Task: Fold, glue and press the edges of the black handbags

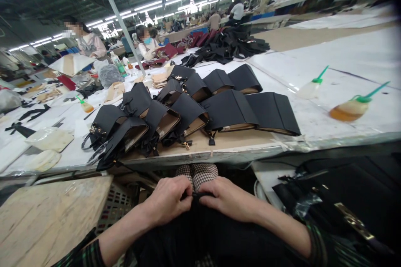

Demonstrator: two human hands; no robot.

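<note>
Both my hands are low in front of me, below the table edge. My left hand [167, 199] and my right hand [226, 197] are curled with fingertips pinched together on the top edge of a black piece [203, 233] that rests on my lap. Checked fabric [197, 173] shows just beyond my knuckles. On the table above lie rows of black handbags [200, 110], tipped on their sides with tan insides showing.
Two squeeze bottles with green nozzles [351, 108] [310, 87] lie on the white table at right. A wooden board [46, 212] is at lower left, black bags with metal clasps [344, 204] at lower right. Other workers [89, 44] sit at the far left. Piled black material [232, 44] lies beyond.
</note>
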